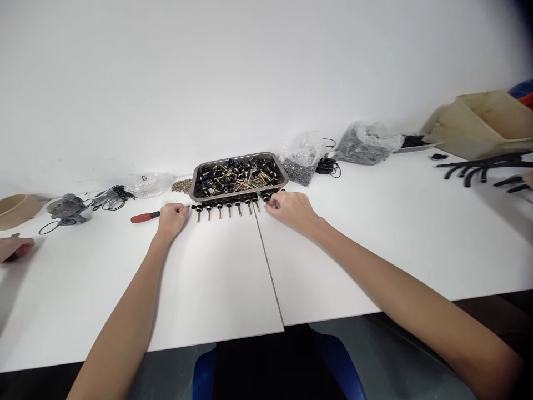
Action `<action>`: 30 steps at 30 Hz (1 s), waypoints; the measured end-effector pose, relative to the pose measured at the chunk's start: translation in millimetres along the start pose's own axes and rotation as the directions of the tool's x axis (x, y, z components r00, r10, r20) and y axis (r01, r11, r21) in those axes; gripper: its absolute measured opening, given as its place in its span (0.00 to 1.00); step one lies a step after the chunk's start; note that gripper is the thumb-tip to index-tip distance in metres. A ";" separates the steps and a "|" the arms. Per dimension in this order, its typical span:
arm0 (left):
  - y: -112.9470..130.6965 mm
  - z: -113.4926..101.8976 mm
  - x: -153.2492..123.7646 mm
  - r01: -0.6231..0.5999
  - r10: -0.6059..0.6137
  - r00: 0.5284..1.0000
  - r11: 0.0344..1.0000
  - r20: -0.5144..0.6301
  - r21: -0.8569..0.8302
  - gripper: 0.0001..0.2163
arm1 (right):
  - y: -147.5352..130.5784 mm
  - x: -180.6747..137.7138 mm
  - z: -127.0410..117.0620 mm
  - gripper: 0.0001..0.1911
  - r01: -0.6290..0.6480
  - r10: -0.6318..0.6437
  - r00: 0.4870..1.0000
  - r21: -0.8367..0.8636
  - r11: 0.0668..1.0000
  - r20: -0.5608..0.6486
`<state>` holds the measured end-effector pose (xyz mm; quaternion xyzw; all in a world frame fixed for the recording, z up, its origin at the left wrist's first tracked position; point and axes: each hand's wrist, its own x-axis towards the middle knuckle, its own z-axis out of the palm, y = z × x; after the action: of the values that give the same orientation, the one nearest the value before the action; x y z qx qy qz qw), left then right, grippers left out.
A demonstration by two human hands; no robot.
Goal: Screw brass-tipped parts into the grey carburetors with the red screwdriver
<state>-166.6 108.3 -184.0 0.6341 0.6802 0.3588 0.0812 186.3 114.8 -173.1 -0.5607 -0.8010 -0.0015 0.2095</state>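
Observation:
Small black parts with brass-coloured stems stand out in a row (pixel 229 208) along the near side of a metal tray (pixel 195 195), their stems pointing toward me. At the left end of that row is my left hand (pixel 170 218), its fingers curled closed; whatever they hold is hidden. My right hand (pixel 293 206) is at the row's right end, fingers pinched together beside the last parts, and I cannot make out what is between them. A heap of similar black and brass parts (pixel 237 175) fills the tray. Just left of my left hand lies a red-handled screwdriver (pixel 144 217).
Small brass pieces (pixel 182 186) lie left of the tray; plastic bags of dark parts (pixel 366 145) stand along the wall. Black curved tubes (pixel 470 169) and a beige bin (pixel 462 128) are at right. Another person's hand (pixel 15 248) is at far left, near a grey metal part (pixel 67 208).

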 end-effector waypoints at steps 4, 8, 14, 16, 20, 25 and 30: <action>-0.1 0.1 0.3 0.002 -0.002 1.000 1.000 0.001 0.003 0.18 | -5.1 -1.7 2.5 0.11 -0.031 0.031 1.000 -0.001 1.000 -0.001; -1.2 0.7 0.3 0.007 -0.007 1.000 1.000 0.004 -0.002 0.18 | -4.4 -1.8 4.0 0.11 -0.029 0.030 0.998 0.015 0.999 -0.051; -1.0 0.6 0.2 0.006 -0.006 1.000 1.000 0.005 -0.004 0.18 | -2.2 -1.7 7.5 0.14 -0.007 0.004 0.995 -0.037 0.999 -0.096; -0.7 0.5 0.3 0.007 -0.007 1.000 1.000 0.007 -0.005 0.18 | -2.2 -1.6 7.5 0.15 -0.015 0.011 0.997 -0.050 0.999 -0.081; -0.6 0.3 0.6 0.004 -0.004 1.000 1.000 0.006 -0.006 0.18 | -2.7 -1.5 6.5 0.16 -0.018 0.017 0.999 -0.055 0.998 -0.031; -0.3 0.4 0.0 0.005 -0.005 1.000 1.000 0.005 -0.007 0.18 | -3.5 -1.6 5.2 0.17 -0.007 0.007 1.000 -0.049 0.999 0.006; 0.3 0.3 -0.2 0.009 -0.009 1.000 1.000 0.006 -0.007 0.19 | -3.8 -1.4 4.6 0.17 -0.011 0.011 1.000 -0.039 0.999 0.015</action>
<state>-166.2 108.2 -184.2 0.6318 0.6815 0.3588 0.0870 181.8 113.2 -176.9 -0.5691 -0.7993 -0.0115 0.1926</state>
